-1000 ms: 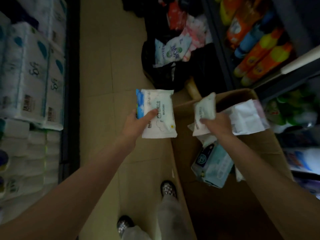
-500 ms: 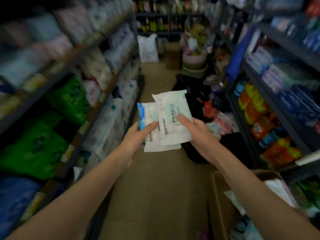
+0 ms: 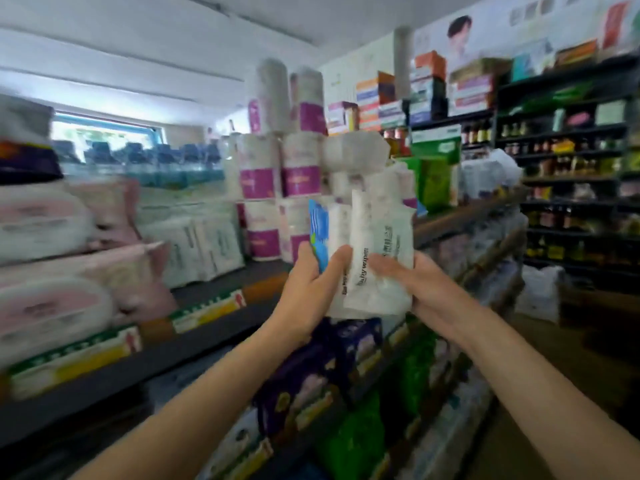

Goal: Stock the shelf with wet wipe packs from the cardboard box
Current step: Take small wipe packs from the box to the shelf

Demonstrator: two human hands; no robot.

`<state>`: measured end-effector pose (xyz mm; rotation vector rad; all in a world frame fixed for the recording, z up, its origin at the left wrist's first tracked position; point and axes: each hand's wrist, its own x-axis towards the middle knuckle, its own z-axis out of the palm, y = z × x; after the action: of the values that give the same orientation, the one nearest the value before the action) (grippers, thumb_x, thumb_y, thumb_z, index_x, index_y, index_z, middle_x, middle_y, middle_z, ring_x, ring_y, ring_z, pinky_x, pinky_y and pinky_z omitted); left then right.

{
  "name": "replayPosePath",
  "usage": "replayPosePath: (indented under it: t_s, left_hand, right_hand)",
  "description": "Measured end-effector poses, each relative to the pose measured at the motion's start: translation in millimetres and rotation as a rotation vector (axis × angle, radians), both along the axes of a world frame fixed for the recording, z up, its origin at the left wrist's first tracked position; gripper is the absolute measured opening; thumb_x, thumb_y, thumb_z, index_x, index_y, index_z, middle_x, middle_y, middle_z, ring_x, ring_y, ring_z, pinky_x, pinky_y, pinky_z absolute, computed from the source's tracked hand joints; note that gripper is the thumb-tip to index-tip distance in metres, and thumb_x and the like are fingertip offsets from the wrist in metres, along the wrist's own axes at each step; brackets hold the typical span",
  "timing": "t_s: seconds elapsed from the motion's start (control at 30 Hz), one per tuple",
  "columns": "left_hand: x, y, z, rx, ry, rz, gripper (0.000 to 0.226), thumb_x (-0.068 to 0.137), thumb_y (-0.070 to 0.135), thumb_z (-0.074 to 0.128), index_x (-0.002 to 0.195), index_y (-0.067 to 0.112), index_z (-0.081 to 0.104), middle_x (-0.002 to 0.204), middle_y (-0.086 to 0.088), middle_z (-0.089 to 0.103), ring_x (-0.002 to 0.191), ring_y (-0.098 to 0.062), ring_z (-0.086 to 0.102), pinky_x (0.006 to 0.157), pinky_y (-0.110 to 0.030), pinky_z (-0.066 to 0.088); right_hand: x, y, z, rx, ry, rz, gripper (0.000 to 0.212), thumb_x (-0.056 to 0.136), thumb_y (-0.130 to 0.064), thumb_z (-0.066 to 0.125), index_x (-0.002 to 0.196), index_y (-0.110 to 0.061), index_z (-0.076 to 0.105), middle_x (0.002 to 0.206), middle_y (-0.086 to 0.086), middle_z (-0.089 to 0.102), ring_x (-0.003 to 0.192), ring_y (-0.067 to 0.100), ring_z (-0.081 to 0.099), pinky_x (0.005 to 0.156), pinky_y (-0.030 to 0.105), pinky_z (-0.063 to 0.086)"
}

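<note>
Baby wipes packs (image 3: 377,258), two overlapped, are clasped between left hand (image 3: 311,289) and right hand (image 3: 412,282), raised before the shelf (image 3: 221,289). Carrying step; next, set them beside the shelved wipes (image 3: 204,244).

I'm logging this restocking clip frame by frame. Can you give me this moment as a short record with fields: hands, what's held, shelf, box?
left hand: grips the wipe packs from the left
right hand: holds the packs from the right, thumb across the front one
packs: two at least, upright, front one printed "baby wipes"
shelf: bare stretch in front of white packs and paper rolls
packs on shelf: not yet
box: out of view
</note>
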<state>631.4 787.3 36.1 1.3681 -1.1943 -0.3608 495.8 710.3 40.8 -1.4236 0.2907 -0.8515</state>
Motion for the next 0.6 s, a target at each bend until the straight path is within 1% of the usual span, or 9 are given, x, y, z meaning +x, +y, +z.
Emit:
replayPosePath:
  t_s: [0.07,0.2,0.27,0.3,0.37,0.43,0.5,0.53,0.6]
  left_hand:
    - [26.4,11.5,28.3,-0.074,-0.103,0.132,0.008,0.092,0.038,0.048,0.096,0.031,0.046,0.095,0.014,0.059,0.093,-0.008,0.059,0.087,-0.029,0.049]
    - [74.6,24.1,67.6,-0.097,-0.299,0.331,0.032,0.092,0.041,0.047,0.112,0.015,0.043,0.101,-0.004,0.060,0.093,-0.021,0.059,0.085,-0.044,0.050]
    - [97.7,28.2,82.0,-0.019,-0.300,0.413,0.026,0.094,0.034,0.048,0.109,0.014,0.039,0.097,-0.004,0.057,0.088,-0.020,0.059,0.081,-0.043,0.052]
    - [108.3,30.1,90.7,0.043,-0.302,0.456,0.026,0.093,0.030,0.049,0.110,0.013,0.038,0.096,-0.002,0.056,0.084,-0.016,0.057,0.075,-0.037,0.053]
    - [130.4,34.1,109.1,0.184,-0.320,0.562,0.044,0.090,0.023,0.057,0.123,0.008,0.032,0.104,-0.003,0.057,0.085,-0.013,0.057,0.072,-0.027,0.050]
    - [155.0,38.0,123.5,0.335,-0.348,0.649,0.074,0.083,0.019,0.066,0.138,0.005,0.018,0.120,-0.012,0.057,0.095,-0.019,0.057,0.083,-0.028,0.048]
    - [173.7,41.2,131.8,0.477,-0.418,0.731,0.103,0.076,0.021,0.074,0.147,0.012,0.000,0.135,-0.017,0.049,0.113,-0.027,0.053,0.099,-0.037,0.044]
    - [180.8,41.6,133.3,0.560,-0.482,0.767,0.111,0.074,0.023,0.076,0.148,0.017,-0.006,0.139,-0.018,0.046,0.121,-0.031,0.049,0.104,-0.041,0.040]
    - [190.3,39.4,131.8,0.787,-0.653,0.802,0.107,0.074,0.027,0.075,0.149,0.019,-0.001,0.141,-0.015,0.044,0.125,-0.030,0.046,0.105,-0.037,0.038]
  right_hand:
    - [35.3,-2.5,27.1,-0.044,-0.043,0.129,0.037,0.066,-0.020,0.066,0.103,-0.015,0.065,0.093,0.002,0.075,0.082,0.014,0.071,0.069,0.026,0.059]
    - [104.2,-18.1,66.6,-0.035,-0.104,0.392,0.037,0.070,-0.014,0.063,0.106,-0.012,0.065,0.101,0.008,0.072,0.088,0.021,0.070,0.078,0.036,0.058]
    - [140.0,-28.0,82.1,-0.069,-0.113,0.460,0.043,0.067,-0.009,0.065,0.110,-0.010,0.062,0.102,0.008,0.071,0.089,0.021,0.070,0.078,0.037,0.058]
    - [157.0,-31.7,87.9,-0.104,-0.093,0.472,0.048,0.066,-0.007,0.067,0.114,-0.009,0.061,0.103,0.008,0.071,0.092,0.022,0.069,0.080,0.038,0.058]
    - [189.9,-37.7,93.1,-0.201,0.002,0.479,0.054,0.067,-0.002,0.070,0.118,-0.009,0.058,0.108,0.009,0.070,0.099,0.024,0.067,0.083,0.040,0.056]
    - [218.7,-41.2,91.0,-0.279,0.086,0.508,0.045,0.072,0.003,0.069,0.114,-0.008,0.060,0.105,0.009,0.070,0.098,0.024,0.067,0.079,0.035,0.058]
    - [240.1,-41.9,86.1,-0.317,0.141,0.525,0.039,0.072,0.004,0.071,0.106,-0.011,0.062,0.101,0.007,0.071,0.094,0.021,0.068,0.074,0.031,0.059]
    - [249.0,-42.7,83.2,-0.351,0.174,0.515,0.041,0.070,0.001,0.074,0.106,-0.013,0.061,0.101,0.006,0.071,0.095,0.020,0.068,0.075,0.032,0.058]
    - [262.7,-45.3,76.4,-0.484,0.293,0.487,0.043,0.066,-0.007,0.079,0.103,-0.016,0.059,0.102,0.003,0.070,0.096,0.018,0.066,0.077,0.031,0.056]
